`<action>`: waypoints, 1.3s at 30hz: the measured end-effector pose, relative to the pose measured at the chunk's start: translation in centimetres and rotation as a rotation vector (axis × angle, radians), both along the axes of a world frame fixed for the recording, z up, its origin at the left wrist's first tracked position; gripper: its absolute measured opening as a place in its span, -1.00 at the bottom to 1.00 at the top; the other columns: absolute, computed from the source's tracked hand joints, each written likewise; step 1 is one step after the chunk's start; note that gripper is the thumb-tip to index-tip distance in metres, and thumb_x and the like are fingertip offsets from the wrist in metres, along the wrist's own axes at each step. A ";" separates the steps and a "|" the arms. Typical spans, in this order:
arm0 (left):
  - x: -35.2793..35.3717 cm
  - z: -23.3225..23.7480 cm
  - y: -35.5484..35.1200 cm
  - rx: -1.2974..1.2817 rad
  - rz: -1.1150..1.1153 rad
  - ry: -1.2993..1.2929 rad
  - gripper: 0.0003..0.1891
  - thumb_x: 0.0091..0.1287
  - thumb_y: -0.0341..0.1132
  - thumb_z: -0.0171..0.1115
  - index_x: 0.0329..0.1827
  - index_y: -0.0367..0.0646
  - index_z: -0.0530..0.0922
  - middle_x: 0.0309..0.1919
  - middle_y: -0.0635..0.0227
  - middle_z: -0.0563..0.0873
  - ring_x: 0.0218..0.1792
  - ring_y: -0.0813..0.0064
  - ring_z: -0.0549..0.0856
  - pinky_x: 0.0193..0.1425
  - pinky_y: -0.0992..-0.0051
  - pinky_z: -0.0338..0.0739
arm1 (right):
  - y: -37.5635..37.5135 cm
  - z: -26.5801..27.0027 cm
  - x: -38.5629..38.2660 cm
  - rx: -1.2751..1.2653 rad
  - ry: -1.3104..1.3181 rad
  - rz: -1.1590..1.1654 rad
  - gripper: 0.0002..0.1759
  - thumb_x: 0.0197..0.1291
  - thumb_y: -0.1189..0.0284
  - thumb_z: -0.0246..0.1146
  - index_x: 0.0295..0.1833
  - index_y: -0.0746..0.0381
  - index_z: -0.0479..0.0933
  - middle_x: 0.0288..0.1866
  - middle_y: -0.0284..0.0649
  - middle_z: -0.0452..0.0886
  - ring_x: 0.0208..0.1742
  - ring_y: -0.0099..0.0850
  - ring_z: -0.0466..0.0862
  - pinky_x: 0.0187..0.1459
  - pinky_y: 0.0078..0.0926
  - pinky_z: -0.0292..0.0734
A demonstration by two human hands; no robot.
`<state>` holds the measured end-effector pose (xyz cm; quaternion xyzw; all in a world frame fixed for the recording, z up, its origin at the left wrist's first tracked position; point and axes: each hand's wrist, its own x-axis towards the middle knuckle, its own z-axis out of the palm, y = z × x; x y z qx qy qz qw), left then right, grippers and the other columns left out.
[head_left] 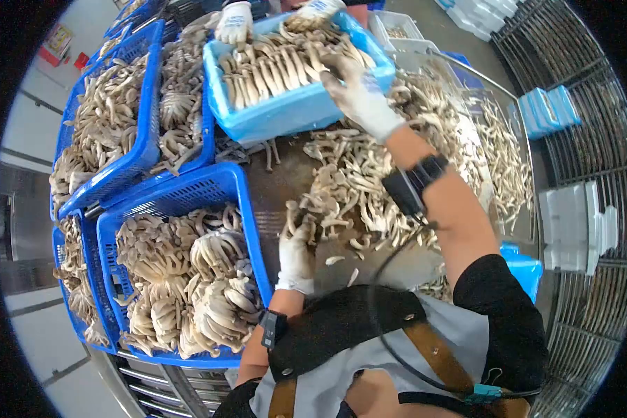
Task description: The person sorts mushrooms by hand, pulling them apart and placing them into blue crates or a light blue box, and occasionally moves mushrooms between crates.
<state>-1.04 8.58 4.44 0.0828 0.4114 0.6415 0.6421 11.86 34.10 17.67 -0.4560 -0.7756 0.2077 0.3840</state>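
My left hand (297, 256), in a white glove with darkened fingertips, is closed around a few mushrooms (292, 210) above the metal table, beside the blue basket. My right hand (355, 90), gloved too, reaches over the near right rim of a blue-lined box (279, 120). Its thumb and fingers are apart at the right end of the mushrooms (275, 73) laid in rows inside; I see nothing held in it. Loose mushrooms (355, 181) lie heaped on the table between and right of my hands.
A blue basket (247, 230) of mushroom clusters stands at my left, with more filled baskets (150, 104) behind it. A co-worker's gloved hands (235, 24) are at the box's far side. White trays (571, 226) and wire racks (585, 334) are at the right.
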 end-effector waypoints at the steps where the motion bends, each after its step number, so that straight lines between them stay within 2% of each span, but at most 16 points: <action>1: -0.1 0.6 0.0 0.012 0.006 0.077 -0.29 0.34 -0.55 0.07 0.58 -0.05 0.13 0.37 0.30 0.46 -0.37 0.69 0.52 -0.33 0.72 0.41 | -2.3 -0.8 2.2 0.159 0.074 0.056 -0.64 0.34 0.30 0.19 0.13 0.29 0.50 0.01 0.10 0.59 0.05 0.06 0.59 0.13 -0.15 0.48; 3: 0.1 1.8 -0.2 0.145 -0.033 0.065 -0.28 0.35 -0.61 0.03 0.59 0.02 0.14 0.38 0.31 0.46 -0.31 0.70 0.53 -0.30 0.74 0.41 | -6.9 -3.4 6.8 0.322 -0.007 0.095 -0.64 0.36 0.32 0.20 0.12 0.34 0.49 -0.05 0.04 0.62 -0.07 -0.01 0.65 0.01 -0.18 0.55; 5: 0.0 0.2 -0.1 0.121 -0.102 0.180 -0.33 0.38 -0.59 0.03 0.57 -0.07 0.14 0.43 0.41 0.44 -0.36 0.74 0.50 -0.30 0.76 0.40 | -14.4 -7.4 10.4 -0.492 0.196 -0.084 -0.56 0.41 0.25 0.16 0.22 0.36 0.48 -0.02 0.01 0.68 0.03 -0.36 0.66 -0.02 -0.33 0.59; 7: 0.7 0.0 -0.8 0.087 -0.130 0.108 -0.37 0.35 -0.64 -0.02 0.53 -0.18 0.20 0.32 0.35 0.47 -0.06 0.58 0.59 0.02 0.63 0.53 | -21.6 -14.0 12.8 -0.900 0.313 -0.106 -0.34 0.42 0.19 0.17 0.46 0.34 0.22 0.24 0.07 0.56 0.22 -0.23 0.59 0.24 -0.34 0.50; 8: 1.1 -1.7 -1.2 0.009 -0.206 0.104 -0.39 0.38 -0.57 0.02 0.52 -0.20 0.20 0.28 0.36 0.50 -0.07 0.59 0.60 0.01 0.64 0.54 | -24.1 -14.3 13.3 -1.206 0.549 0.009 -0.15 0.32 0.10 0.26 0.54 0.29 0.08 0.49 0.02 0.27 0.27 -0.24 0.53 0.46 -0.21 0.31; 9: 1.6 -3.2 -1.7 -0.070 -0.282 0.100 -0.40 0.40 -0.50 0.07 0.52 -0.21 0.20 0.24 0.37 0.52 -0.08 0.60 0.60 -0.01 0.64 0.55 | -26.8 -11.4 12.6 -1.318 0.771 0.041 -0.16 0.32 0.14 0.26 0.53 0.30 0.08 0.45 -0.02 0.33 0.26 -0.37 0.51 0.42 -0.32 0.37; 11: 5.2 -0.3 -3.4 0.149 -0.613 0.102 -0.35 0.40 -0.08 0.26 0.46 -0.20 0.31 0.01 0.35 0.60 -0.27 0.68 0.54 -0.30 0.71 0.51 | -30.2 -19.1 13.1 -1.394 1.392 0.245 -0.30 0.41 0.13 0.16 0.48 0.29 0.16 0.22 -0.13 0.48 0.02 -0.51 0.54 0.10 -0.54 0.51; 14: 9.0 -2.1 -5.5 -0.047 -0.808 0.359 -0.39 0.40 -0.01 0.25 0.38 -0.22 0.39 -0.01 0.29 0.61 -0.22 0.64 0.56 -0.26 0.68 0.49 | -32.0 -23.4 13.7 -1.541 1.936 0.246 -0.55 0.46 0.19 0.09 0.26 0.28 0.38 -0.02 -0.15 0.56 -0.11 -0.46 0.58 -0.10 -0.63 0.54; 16: 10.2 -1.2 -4.9 -0.065 -0.854 0.300 -0.41 0.40 -0.05 0.24 0.37 -0.24 0.40 -0.01 0.24 0.61 -0.16 0.56 0.60 -0.14 0.59 0.55 | -31.1 -15.5 14.2 -1.329 1.175 -0.170 -0.66 0.46 0.25 0.09 0.14 0.27 0.46 -0.12 -0.15 0.59 -0.15 -0.41 0.61 -0.14 -0.61 0.56; 20: 9.5 -2.9 -4.4 0.090 -0.954 0.911 -0.39 0.35 -0.18 0.19 0.44 -0.22 0.34 0.06 0.11 0.63 -0.02 0.33 0.64 0.14 0.37 0.52 | -30.4 -17.1 19.0 -1.450 0.773 -0.209 -0.56 0.38 0.21 0.11 0.21 0.30 0.42 -0.30 -0.17 0.51 -0.41 -0.33 0.57 -0.43 -0.09 0.69; 23: 8.9 -2.2 -4.5 0.071 -1.081 1.039 -0.40 0.34 -0.17 0.21 0.42 -0.21 0.36 0.12 0.04 0.64 0.07 0.27 0.67 0.16 0.38 0.52 | -26.9 -17.5 21.6 -1.068 0.097 0.056 -0.45 0.37 0.20 0.16 0.30 0.34 0.35 0.00 -0.01 0.62 -0.01 -0.15 0.66 0.12 -0.17 0.57; 27: 8.0 -2.3 -3.4 -0.015 -0.808 1.247 -0.43 0.33 -0.18 0.24 0.36 -0.23 0.42 0.12 -0.09 0.65 0.17 0.10 0.64 0.25 0.30 0.49 | -19.4 -16.2 21.0 -0.558 0.062 -0.147 -0.48 0.32 0.24 0.19 0.28 0.32 0.38 0.16 0.12 0.58 0.09 0.00 0.64 0.17 -0.16 0.50; 29: 6.3 -5.5 -2.5 0.176 -0.642 1.370 -0.51 0.32 -0.20 0.25 0.24 -0.29 0.50 0.06 -0.09 0.67 0.12 0.01 0.64 0.21 0.25 0.50 | -16.6 -13.2 18.2 -0.561 0.048 -0.098 -0.51 0.33 0.25 0.22 0.25 0.32 0.43 0.05 0.02 0.64 0.10 -0.20 0.63 0.16 -0.30 0.47; 30: 5.6 -6.4 -1.7 0.164 -0.625 1.419 -0.56 0.31 -0.22 0.26 0.18 -0.30 0.54 0.02 -0.10 0.67 0.09 -0.02 0.65 0.17 0.22 0.51 | -15.7 -15.4 16.7 -0.255 -0.251 -0.098 -0.50 0.28 0.25 0.24 0.23 0.30 0.42 0.05 0.01 0.62 0.11 -0.11 0.61 0.17 -0.23 0.43; 33: 4.8 -4.6 -0.9 -0.025 -0.511 1.582 -0.66 0.29 -0.25 0.27 0.02 -0.30 0.60 -0.08 -0.10 0.69 -0.02 -0.07 0.66 0.08 0.15 0.52 | -13.1 -16.2 12.5 -0.227 -0.664 0.110 -0.61 0.20 0.29 0.24 0.11 0.20 0.50 -0.03 -0.07 0.61 0.08 -0.12 0.60 0.14 -0.11 0.43; 39: 2.7 -3.8 -2.8 -0.072 -0.353 1.371 -0.71 0.32 -0.35 0.22 0.03 -0.33 0.58 -0.15 0.04 0.74 -0.10 0.22 0.73 0.05 0.34 0.57 | -13.1 -16.9 10.6 -0.075 -0.979 0.138 -0.76 0.25 0.44 0.12 0.00 0.15 0.57 -0.05 -0.19 0.66 0.02 -0.26 0.64 -0.03 -0.24 0.46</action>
